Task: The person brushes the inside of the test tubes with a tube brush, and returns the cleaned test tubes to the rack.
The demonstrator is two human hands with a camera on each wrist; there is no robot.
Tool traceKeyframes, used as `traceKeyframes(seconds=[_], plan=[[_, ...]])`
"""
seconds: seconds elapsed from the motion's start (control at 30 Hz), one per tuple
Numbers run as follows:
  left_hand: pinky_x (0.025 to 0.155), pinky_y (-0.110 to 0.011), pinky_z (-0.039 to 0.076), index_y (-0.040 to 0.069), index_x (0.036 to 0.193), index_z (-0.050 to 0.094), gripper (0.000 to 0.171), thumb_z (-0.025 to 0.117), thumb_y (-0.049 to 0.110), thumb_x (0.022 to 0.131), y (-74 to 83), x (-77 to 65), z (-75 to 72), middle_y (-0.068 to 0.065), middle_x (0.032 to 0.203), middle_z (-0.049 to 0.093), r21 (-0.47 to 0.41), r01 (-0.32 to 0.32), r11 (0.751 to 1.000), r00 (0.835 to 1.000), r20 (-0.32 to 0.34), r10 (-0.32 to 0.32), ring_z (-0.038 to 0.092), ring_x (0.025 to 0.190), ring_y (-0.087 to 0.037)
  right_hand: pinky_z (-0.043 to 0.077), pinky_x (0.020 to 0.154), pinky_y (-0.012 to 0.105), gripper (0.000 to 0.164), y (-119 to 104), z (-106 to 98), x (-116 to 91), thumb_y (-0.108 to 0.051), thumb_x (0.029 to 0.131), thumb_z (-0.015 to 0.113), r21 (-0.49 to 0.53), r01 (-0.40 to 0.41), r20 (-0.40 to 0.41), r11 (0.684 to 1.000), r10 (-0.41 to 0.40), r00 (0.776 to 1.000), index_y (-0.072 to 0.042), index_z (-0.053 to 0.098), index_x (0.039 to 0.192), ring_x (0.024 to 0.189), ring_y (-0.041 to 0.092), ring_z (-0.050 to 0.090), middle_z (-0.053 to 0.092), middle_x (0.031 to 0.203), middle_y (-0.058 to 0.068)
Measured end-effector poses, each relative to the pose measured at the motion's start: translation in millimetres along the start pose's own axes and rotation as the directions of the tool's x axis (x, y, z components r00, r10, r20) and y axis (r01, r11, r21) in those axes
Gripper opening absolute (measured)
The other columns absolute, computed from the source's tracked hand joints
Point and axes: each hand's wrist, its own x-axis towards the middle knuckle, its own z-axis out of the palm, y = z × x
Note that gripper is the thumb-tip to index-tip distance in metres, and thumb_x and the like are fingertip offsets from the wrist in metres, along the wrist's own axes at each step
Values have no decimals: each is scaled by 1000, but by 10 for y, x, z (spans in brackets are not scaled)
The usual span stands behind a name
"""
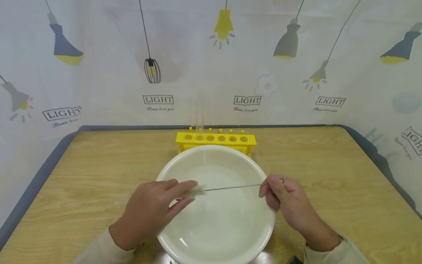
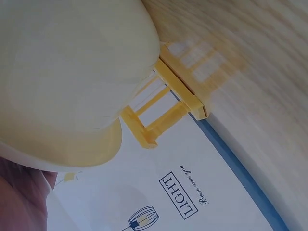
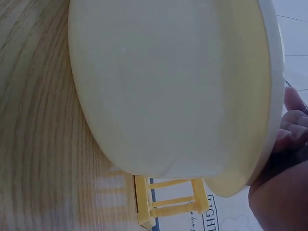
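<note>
Over the white basin [image 1: 263,227], my left hand [image 1: 153,203] grips a clear test tube, mostly hidden by the hand. A faint glassy end of the test tube [image 1: 117,203] shows to the left of the hand, in line with the brush wire. Pale bristles show blurred at the left fingertips. My right hand [image 1: 285,198] pinches the thin twisted-wire handle of a test tube brush [image 1: 234,187] near its looped end. The wire runs almost level between both hands. In the wrist views the basin's outer wall hides most of the hands' work.
A yellow test tube rack [image 1: 215,139] stands right behind the basin, with one clear upright test tube [image 1: 199,117] in it. The basin sits on a wooden table [image 1: 329,165]. A lamp-printed cloth [image 1: 197,55] encloses the back and sides. A dark object [image 1: 294,260] lies at the front edge.
</note>
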Motion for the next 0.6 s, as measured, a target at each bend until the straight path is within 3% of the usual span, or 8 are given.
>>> traceKeyframes(seconds=[0.2, 0.43, 0.6], plan=[[47, -20, 36, 24, 120, 69, 31, 51, 44, 103, 1, 6, -5, 9, 68, 57, -14, -27, 1000, 1000, -10, 27, 42, 51, -1, 31, 43, 29, 38, -22, 27, 0, 6, 105, 33, -109, 68, 58, 992, -62, 996, 0, 65, 86, 46, 19, 33, 35, 55, 8], [47, -19, 36, 24, 120, 70, 34, 50, 45, 104, 12, -4, 1, 9, 68, 57, -21, -44, 999, 999, -15, 44, 42, 51, -2, 42, 56, 28, 41, -75, 29, -18, 5, 105, 36, -222, 9, 120, 975, 18, 993, -11, 70, 89, 47, 14, 38, 38, 53, 6], [46, -18, 35, 23, 118, 71, 36, 47, 46, 105, 4, 0, 13, 9, 68, 57, -20, -74, 997, 997, -32, 73, 42, 50, -3, 46, 60, 25, 38, -82, 52, -31, 5, 103, 40, -250, 45, 173, 967, -1, 985, -10, 72, 92, 50, 7, 39, 39, 55, 5]])
